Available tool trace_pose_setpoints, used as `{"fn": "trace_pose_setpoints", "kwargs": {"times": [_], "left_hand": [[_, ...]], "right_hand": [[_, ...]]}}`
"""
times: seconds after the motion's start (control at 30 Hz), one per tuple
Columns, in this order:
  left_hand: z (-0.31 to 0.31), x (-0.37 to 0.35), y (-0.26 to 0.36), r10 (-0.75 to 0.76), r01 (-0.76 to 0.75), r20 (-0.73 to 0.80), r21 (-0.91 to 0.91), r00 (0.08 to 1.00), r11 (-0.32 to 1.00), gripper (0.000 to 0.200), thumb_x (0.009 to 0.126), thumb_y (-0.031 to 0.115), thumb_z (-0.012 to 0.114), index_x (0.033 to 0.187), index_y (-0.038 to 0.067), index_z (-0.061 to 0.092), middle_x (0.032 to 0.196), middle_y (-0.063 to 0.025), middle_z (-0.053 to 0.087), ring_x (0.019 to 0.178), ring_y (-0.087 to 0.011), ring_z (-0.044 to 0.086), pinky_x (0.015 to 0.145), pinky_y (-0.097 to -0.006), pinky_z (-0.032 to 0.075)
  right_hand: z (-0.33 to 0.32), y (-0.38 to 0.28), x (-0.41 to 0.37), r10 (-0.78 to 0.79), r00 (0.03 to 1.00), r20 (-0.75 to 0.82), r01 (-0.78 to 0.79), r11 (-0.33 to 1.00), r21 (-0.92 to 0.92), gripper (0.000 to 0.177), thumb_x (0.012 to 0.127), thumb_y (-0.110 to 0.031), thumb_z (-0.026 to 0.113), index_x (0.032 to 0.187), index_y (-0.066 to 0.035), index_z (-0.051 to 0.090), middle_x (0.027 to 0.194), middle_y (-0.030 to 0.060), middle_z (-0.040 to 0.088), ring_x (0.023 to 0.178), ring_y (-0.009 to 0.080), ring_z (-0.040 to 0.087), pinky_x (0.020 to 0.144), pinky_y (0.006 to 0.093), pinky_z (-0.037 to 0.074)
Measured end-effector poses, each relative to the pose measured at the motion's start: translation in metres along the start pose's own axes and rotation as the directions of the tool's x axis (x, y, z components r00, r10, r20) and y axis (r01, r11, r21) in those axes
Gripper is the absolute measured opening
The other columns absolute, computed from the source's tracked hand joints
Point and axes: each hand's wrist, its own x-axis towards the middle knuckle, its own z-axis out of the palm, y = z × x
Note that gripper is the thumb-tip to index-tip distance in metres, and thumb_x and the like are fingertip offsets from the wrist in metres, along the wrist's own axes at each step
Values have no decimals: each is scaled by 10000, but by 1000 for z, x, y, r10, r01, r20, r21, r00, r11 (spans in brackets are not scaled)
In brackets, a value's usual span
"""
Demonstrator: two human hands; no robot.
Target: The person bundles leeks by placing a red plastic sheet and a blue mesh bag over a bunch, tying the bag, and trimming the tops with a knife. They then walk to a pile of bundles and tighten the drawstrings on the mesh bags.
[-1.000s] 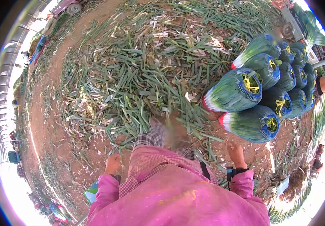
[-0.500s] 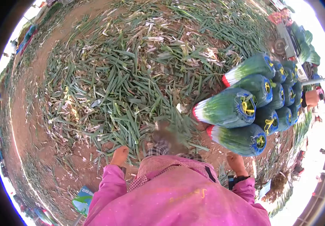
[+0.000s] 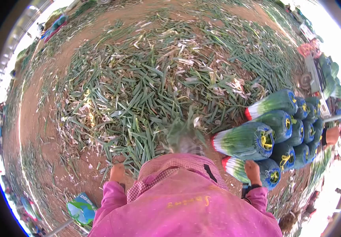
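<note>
My left hand (image 3: 117, 173) hangs low on the left, above bare soil beside the strewn green leaves (image 3: 139, 98). Its fingers look curled, and nothing shows in them. On the right, my right hand (image 3: 252, 170) is held over the nearest bundle (image 3: 270, 175) of the stack; whether it touches the bundle cannot be told. Its fingers are curled too, with nothing visible inside. The stacked bundles (image 3: 243, 140) are green and white, wrapped in blue netting with yellow ties, and their near ends are red.
A blue and green bag (image 3: 81, 209) lies at the lower left beside a pole. Behind the stack is another person's arm (image 3: 331, 135). A vehicle (image 3: 314, 75) with green bundles stands at the upper right. A dirt path (image 3: 30, 130) runs along the left.
The stack and ground have shifted down and rightward in view. My right hand now overlaps the nearest bundle instead of appearing below it. More of the blue and green bag shows.
</note>
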Motion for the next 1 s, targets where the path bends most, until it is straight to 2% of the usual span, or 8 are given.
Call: {"fn": "trace_pose_setpoints", "kwargs": {"times": [0.17, 0.43, 0.63, 0.67, 0.73, 0.77, 0.83, 1.0], "left_hand": [[-22, 42, 73, -9, -73, -249, -318, 968, 945, 214, 838, 213, 503, 858, 37, 622, 807, -209, 620, 771, -407, 603, 664, -436, 465], [-10, -90, 83, -364, 282, -201, -344, 910, 896, 246, 825, 254, 548, 935, 67, 663, 870, -201, 652, 864, -379, 632, 738, -439, 497], [13, -72, 126, -614, 496, -132, -471, 778, 729, 251, 818, 261, 545, 922, 69, 668, 873, -201, 656, 870, -381, 634, 756, -436, 501], [8, -44, 141, -591, 475, -126, -472, 797, 742, 253, 821, 262, 544, 927, 68, 667, 871, -202, 656, 864, -382, 634, 755, -437, 502], [-7, 1, 174, -516, 409, -129, -464, 847, 786, 253, 831, 254, 542, 945, 65, 665, 864, -205, 656, 848, -382, 636, 746, -431, 503], [-18, 30, 188, -463, 348, -160, -462, 872, 816, 251, 837, 245, 540, 958, 64, 663, 860, -206, 656, 838, -382, 638, 740, -424, 504], [-44, 70, 218, -484, 282, -262, -551, 835, 785, 245, 844, 237, 543, 966, 58, 656, 859, -210, 653, 830, -390, 634, 733, -416, 504], [-16, 52, 219, -733, 321, -186, -809, 655, 492, 255, 848, 243, 559, 974, 44, 657, 871, -183, 672, 803, -344, 655, 736, -391, 505]], "right_hand": [[15, 55, -20, 190, 969, 156, -184, 982, -51, 256, 782, -261, 562, 920, -77, 676, 913, 183, 657, 879, 400, 606, 779, 446, 492], [49, -203, 177, -625, 727, 284, 598, 780, 188, 182, 820, -193, 600, 939, -69, 662, 852, 164, 662, 773, 358, 636, 696, 404, 513], [67, -162, 351, -446, 835, 321, 419, 895, 153, 213, 808, -147, 655, 981, -24, 648, 736, 69, 640, 606, 160, 600, 533, 289, 492], [38, -157, 356, -44, 875, 482, -13, 993, 114, 187, 800, -147, 652, 939, -22, 644, 785, 82, 653, 630, 207, 617, 544, 321, 500], [12, -29, 391, -153, 828, 539, 370, 871, -323, 168, 760, -207, 588, 747, -42, 620, 781, 143, 657, 669, 306, 630, 561, 429, 465], [-3, 45, 399, -448, 498, 742, 850, 85, -519, 177, 710, -230, 611, 652, -64, 597, 731, 110, 654, 652, 305, 628, 553, 434, 465], [-36, 124, 403, -257, 730, 634, 678, 394, -621, 176, 671, -279, 654, 667, -103, 664, 728, 104, 656, 678, 300, 634, 620, 425, 495], [-50, 85, 539, -207, 510, 835, 853, -5, -522, 221, 685, -329, 652, 734, -121, 708, 737, 109, 655, 697, 324, 628, 661, 438, 495]]}}
